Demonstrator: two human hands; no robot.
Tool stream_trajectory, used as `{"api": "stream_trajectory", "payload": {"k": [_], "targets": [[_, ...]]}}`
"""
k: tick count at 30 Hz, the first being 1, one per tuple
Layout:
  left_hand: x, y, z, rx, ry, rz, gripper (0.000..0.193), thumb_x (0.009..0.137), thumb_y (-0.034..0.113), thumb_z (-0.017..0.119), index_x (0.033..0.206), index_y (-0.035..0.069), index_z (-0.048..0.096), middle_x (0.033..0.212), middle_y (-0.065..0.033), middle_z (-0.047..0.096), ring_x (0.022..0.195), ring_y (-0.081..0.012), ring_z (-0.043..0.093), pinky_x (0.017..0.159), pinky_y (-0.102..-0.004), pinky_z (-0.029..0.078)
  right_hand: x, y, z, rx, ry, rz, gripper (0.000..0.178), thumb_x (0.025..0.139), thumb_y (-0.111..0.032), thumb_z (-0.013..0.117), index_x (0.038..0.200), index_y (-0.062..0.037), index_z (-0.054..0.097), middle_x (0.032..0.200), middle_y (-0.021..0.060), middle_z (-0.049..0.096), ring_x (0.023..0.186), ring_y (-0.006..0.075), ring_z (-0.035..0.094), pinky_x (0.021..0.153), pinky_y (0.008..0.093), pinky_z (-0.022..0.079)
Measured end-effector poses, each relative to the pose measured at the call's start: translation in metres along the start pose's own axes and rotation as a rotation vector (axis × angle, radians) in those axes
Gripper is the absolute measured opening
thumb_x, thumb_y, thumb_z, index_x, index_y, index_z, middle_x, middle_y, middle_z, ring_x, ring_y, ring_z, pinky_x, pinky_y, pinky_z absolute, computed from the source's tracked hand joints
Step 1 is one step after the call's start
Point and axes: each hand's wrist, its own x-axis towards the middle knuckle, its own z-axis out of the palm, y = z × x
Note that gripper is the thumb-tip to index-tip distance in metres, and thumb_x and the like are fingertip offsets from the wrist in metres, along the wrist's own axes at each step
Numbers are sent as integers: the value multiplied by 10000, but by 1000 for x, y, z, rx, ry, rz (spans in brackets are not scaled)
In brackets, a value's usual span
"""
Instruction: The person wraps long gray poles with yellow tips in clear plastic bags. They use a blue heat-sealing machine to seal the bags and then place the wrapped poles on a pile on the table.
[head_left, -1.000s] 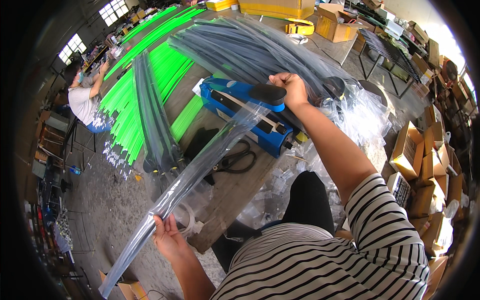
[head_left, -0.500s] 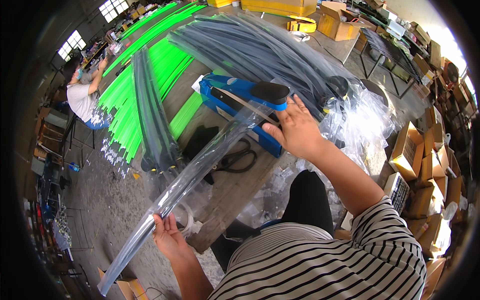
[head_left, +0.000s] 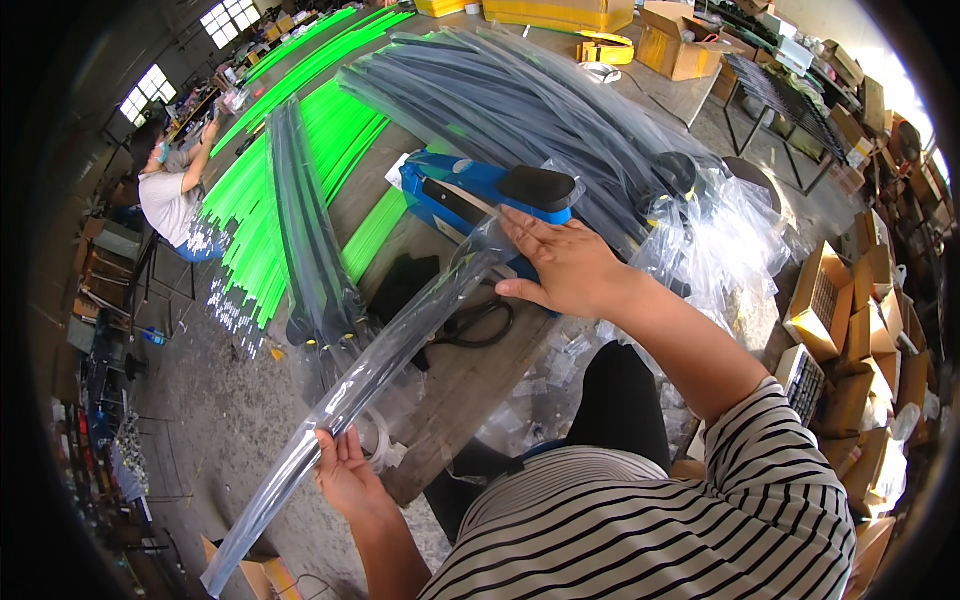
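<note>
A long clear plastic sleeve (head_left: 375, 375) slants from the lower left up to a blue hand-operated bag sealer (head_left: 455, 180) on the table. My left hand (head_left: 350, 475) grips the sleeve along its lower half, thumb on top. With fingers stretched out, my right hand (head_left: 565, 262) lies over the sleeve's upper end, against the sealer. The sealer's black arm pad (head_left: 537, 186) is just beyond its fingertips. Behind the sleeve, a pair of dark-handled scissors (head_left: 480, 325) and a black cloth-like item (head_left: 405, 290) are partly covered.
Bright green strips (head_left: 265, 190) and grey plastic-wrapped bundles (head_left: 500, 95) spread over the table. One wrapped bundle (head_left: 305, 220) lies nearer, on the left. Crumpled clear bags (head_left: 715, 240) heap at the right. Open cardboard boxes (head_left: 825, 300) line the right side. A co-worker (head_left: 172, 195) sits far left.
My right hand has shifted left, from beside the sealer's arm pad onto the sleeve's upper end. My left hand keeps its hold in nearly the same place.
</note>
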Motion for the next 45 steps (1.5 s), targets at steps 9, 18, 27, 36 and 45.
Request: {"api": "stream_trajectory", "payload": {"k": [9, 18, 27, 36, 45], "targets": [[-5, -5, 3, -3, 17, 19, 221, 821, 113, 598, 975, -30, 531, 960, -133, 584, 883, -201, 584, 793, -290, 506, -2, -4, -20, -35, -38, 118, 639, 827, -463, 490, 1231, 25, 401, 1149, 206, 515, 1092, 318, 486, 979, 383, 316], [-8, -11, 14, -4, 30, 20, 175, 824, 123, 596, 927, -16, 566, 946, -126, 597, 870, -202, 596, 801, -297, 509, -36, -10, -46, 177, 746, 130, 377, 654, 51, 541, 1029, 19, 559, 1029, 158, 584, 899, 300, 587, 776, 348, 475], [-9, -9, 12, -24, -23, 25, 159, 830, 105, 583, 925, -21, 564, 939, -135, 606, 884, -209, 600, 815, -303, 510, -33, -5, -48, -5, 615, 22, 427, 603, 7, 559, 1026, -44, 590, 1048, 62, 567, 972, 221, 530, 908, 396, 355], [-5, -8, 8, -11, -25, 35, 188, 817, 102, 600, 948, -23, 548, 957, -141, 598, 898, -208, 596, 825, -304, 506, -38, -2, -39, 7, 641, 33, 336, 597, 51, 559, 903, -64, 640, 929, 41, 597, 895, 200, 564, 903, 402, 349], [-7, -7, 5, 18, -55, 22, 232, 818, 127, 605, 984, -18, 534, 983, -125, 592, 916, -183, 586, 825, -287, 495, -38, 8, -18, 34, 682, 4, 242, 561, 88, 571, 724, -72, 653, 779, 2, 597, 753, 140, 584, 930, 417, 328]]}}
